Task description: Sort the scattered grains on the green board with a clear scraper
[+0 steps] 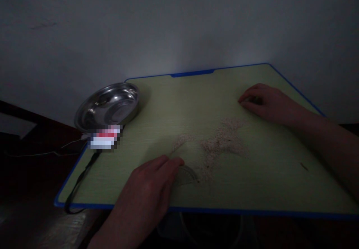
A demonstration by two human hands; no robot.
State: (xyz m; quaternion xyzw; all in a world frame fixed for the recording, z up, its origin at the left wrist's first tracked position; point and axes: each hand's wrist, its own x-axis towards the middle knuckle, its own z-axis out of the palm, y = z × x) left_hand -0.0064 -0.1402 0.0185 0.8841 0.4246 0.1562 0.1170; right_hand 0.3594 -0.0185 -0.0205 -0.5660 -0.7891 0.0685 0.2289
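My left hand [153,183] is closed on a clear half-round plastic piece that looks like a protractor [187,175], held low at the tabletop near its front edge. Right of the protractor, small pale grains [221,140] lie loose in an uneven patch, with a few dark bits among them. A thinner trail of grains runs just beyond my left fingertips. Farther back on the right, my right hand [263,101] rests with thumb and fingers pinched together. Whatever it may hold is too small and dark to make out.
A shiny steel bowl [109,107] stands at the table's left edge. Beside it are a blurred-out card [103,137] and a black strap [81,181]. The green tabletop [190,99] has a blue rim and meets a wall. A dark sliver [304,166] lies at right.
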